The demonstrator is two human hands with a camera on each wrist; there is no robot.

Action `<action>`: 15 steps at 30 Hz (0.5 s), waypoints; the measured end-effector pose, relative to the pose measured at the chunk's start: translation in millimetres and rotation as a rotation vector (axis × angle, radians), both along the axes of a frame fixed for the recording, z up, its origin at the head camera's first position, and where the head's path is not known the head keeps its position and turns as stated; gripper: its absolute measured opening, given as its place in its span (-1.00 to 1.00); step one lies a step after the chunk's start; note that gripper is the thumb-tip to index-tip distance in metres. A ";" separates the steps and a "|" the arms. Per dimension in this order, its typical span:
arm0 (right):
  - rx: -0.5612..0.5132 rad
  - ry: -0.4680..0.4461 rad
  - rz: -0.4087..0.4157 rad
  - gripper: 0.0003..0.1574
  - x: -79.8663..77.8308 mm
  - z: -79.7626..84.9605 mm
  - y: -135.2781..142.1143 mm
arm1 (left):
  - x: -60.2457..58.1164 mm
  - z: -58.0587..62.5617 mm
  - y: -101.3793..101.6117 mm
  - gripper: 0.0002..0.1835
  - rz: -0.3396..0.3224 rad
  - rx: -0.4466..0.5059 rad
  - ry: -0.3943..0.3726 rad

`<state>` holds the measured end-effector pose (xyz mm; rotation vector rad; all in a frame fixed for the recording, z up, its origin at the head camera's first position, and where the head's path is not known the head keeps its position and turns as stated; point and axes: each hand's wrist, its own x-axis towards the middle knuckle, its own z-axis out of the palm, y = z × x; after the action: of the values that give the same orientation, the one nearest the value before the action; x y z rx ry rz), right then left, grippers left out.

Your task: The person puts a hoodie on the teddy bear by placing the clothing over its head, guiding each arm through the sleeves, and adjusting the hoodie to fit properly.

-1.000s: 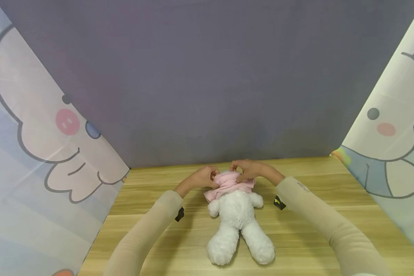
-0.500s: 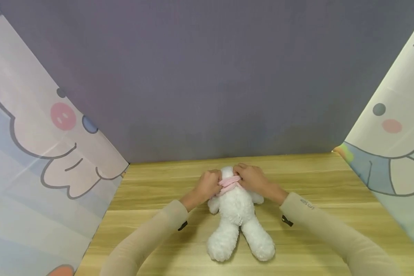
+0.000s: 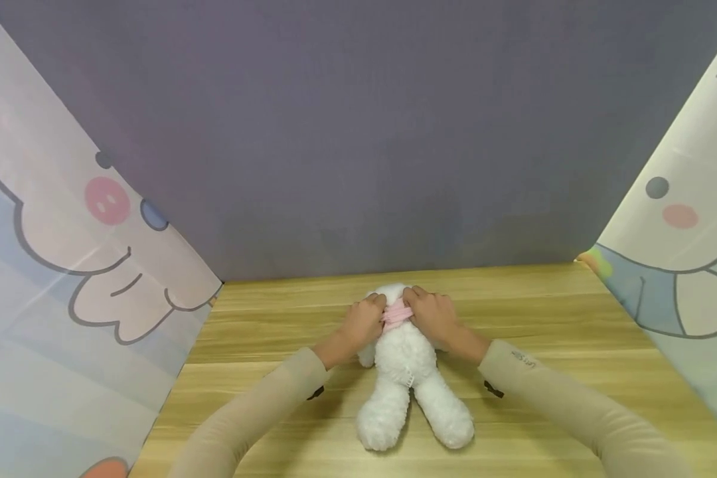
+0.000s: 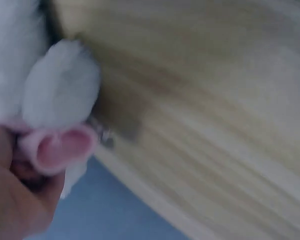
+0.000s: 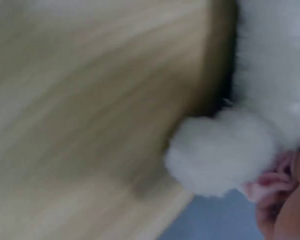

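Note:
A white plush toy (image 3: 406,358) lies on the table with its legs toward the near side. Bunched around its neck is a small pink doll shirt (image 3: 397,315). My left hand (image 3: 361,325) grips the shirt at the left of the neck, and my right hand (image 3: 436,317) grips it at the right. In the left wrist view a round pink sleeve opening (image 4: 65,147) shows beside the toy's fluffy arm (image 4: 62,85). Folds of pink cloth (image 5: 270,185) sit under my fingers in the right wrist view, next to the other arm (image 5: 220,152). My hands hide the shirt's sides.
The wood-grain table (image 3: 263,398) ends at a grey wall panel (image 3: 394,146) just beyond the toy's head. Cartoon-printed sheets stand on the left (image 3: 83,265) and right (image 3: 681,252) sides.
The pink shirt, earlier spread over the toy's head, has come down to the neck and the white head shows above it. Both hands have closed more tightly on the cloth.

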<state>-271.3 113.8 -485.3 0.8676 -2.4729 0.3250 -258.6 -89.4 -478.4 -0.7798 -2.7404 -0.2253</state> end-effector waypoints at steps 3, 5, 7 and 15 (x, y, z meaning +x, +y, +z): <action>-0.084 -0.159 0.046 -0.71 -2.2 10.3 1.7 | -5.3 5.1 -8.2 -0.74 -0.057 0.139 -0.159; -0.100 -0.214 0.092 -0.67 -4.9 15.7 4.3 | -7.4 8.4 -12.7 -0.74 -0.090 0.213 -0.253; -0.096 -0.242 0.132 -0.65 -8.1 19.3 7.2 | -8.6 11.5 -15.3 -0.76 -0.126 0.263 -0.298; -0.063 -0.495 0.319 -0.86 -21.8 42.5 29.9 | -16.3 21.8 -20.0 -0.76 -0.154 0.511 -0.540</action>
<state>-293.1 143.7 -442.8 1.2828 -2.7356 0.8095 -274.9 -109.4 -456.6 -0.8690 -2.8671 -1.2761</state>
